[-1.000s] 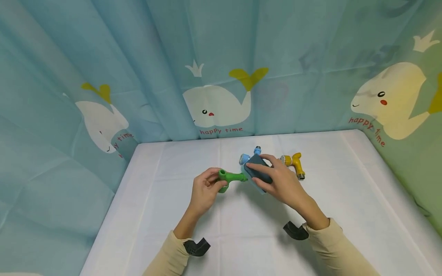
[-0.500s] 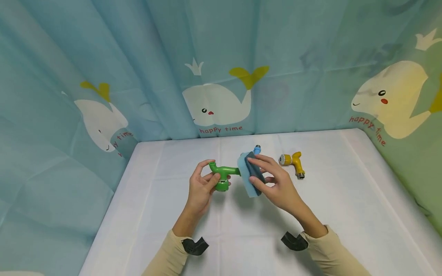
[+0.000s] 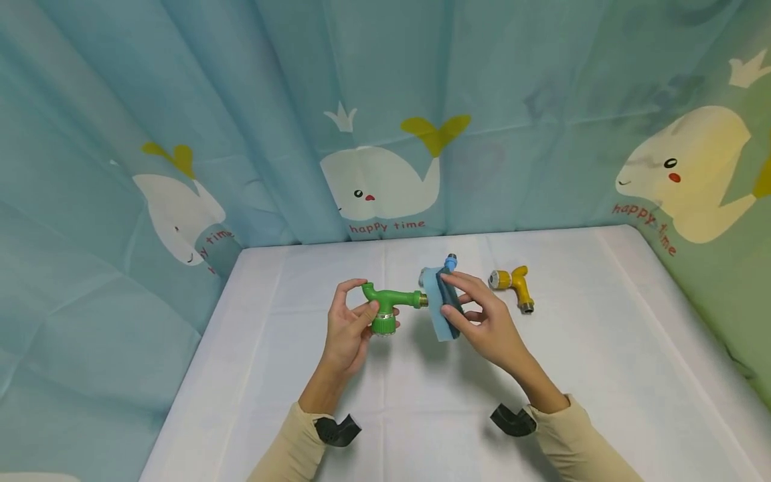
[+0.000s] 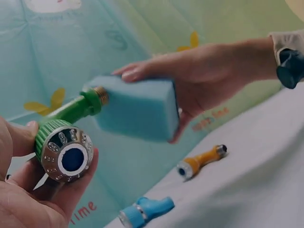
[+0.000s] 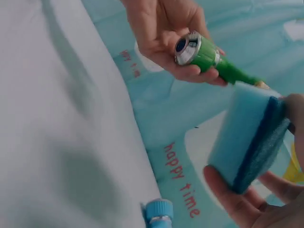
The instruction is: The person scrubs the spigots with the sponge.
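Note:
My left hand [image 3: 347,331] grips a green faucet [image 3: 394,298] by its body, above the table. The faucet's ridged knob [image 4: 64,149] points down in the head view, and its brass threaded end [image 4: 101,95] points right. Between the thumb and fingers of my right hand [image 3: 486,321] is a sponge [image 3: 441,304], light blue on one side and dark blue on the other. Its light blue face [image 5: 242,123] is turned toward the threaded end, very close to it; whether they touch I cannot tell.
Behind the sponge lies a light blue faucet [image 3: 450,261], partly hidden. A yellow faucet [image 3: 519,289] rests on the white table [image 3: 289,375] to the right of it. A curtain [image 3: 271,167] with whale prints hangs around the table's back and sides.
The green faucet has been turned so that its knob hangs down and its outlet points up. The sponge has tilted to near upright and moved slightly off the threaded end, which now shows.

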Demonstrator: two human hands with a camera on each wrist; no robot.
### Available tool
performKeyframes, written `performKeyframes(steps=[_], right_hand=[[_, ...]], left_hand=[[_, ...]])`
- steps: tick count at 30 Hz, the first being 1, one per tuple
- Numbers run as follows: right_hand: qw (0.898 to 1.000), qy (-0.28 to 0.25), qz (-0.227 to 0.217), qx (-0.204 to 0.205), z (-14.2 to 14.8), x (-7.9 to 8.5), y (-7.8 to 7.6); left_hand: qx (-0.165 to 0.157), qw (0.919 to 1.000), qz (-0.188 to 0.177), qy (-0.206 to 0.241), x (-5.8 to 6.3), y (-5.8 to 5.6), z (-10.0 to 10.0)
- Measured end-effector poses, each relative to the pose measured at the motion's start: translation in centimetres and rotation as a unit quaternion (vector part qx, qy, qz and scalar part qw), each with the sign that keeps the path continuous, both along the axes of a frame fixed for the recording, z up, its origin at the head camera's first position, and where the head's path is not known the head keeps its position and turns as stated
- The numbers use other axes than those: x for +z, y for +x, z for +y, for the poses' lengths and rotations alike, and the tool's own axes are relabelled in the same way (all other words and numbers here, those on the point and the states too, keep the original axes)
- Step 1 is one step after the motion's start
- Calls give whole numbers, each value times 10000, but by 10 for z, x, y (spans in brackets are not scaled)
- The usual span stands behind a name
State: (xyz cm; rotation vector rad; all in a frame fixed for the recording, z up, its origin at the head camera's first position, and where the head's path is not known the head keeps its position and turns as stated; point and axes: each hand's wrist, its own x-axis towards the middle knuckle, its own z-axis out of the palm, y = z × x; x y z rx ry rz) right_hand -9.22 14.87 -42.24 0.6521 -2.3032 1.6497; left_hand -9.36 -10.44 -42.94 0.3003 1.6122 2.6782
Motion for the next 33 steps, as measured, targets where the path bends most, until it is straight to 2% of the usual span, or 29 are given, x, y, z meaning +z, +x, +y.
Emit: performKeyframes(steps=[6,11,15,17,20,24,28,31,33], right_hand=[[9991,-331,45,251,-6,4,2],[9992,-295,264,10,-7,2,1],[9980,-213,595,78,-9,3,0],[9975,-110,699,-34,-10,2,-1],[9968,-217,740,-196,-11,0,0],[9952,-345,901,-138,-15,1,2],[9966,-163,771,-240,-8,0,-5],[9974,128,697,-83,1,8,-9],[9953,555,753,241,4,19,-12]], left_hand=[[-73,9996,-135,237,2,1,-1],[-73,9987,-280,413,2,2,-1],[-97,9976,-424,536,2,1,1],[-100,9968,-509,608,2,1,2],[-77,9949,-670,749,1,0,2],[-98,9935,-756,850,1,0,4],[-34,9980,-411,476,4,0,3],[176,9991,193,-330,2,-2,0],[286,9932,639,-932,2,-3,-1]])
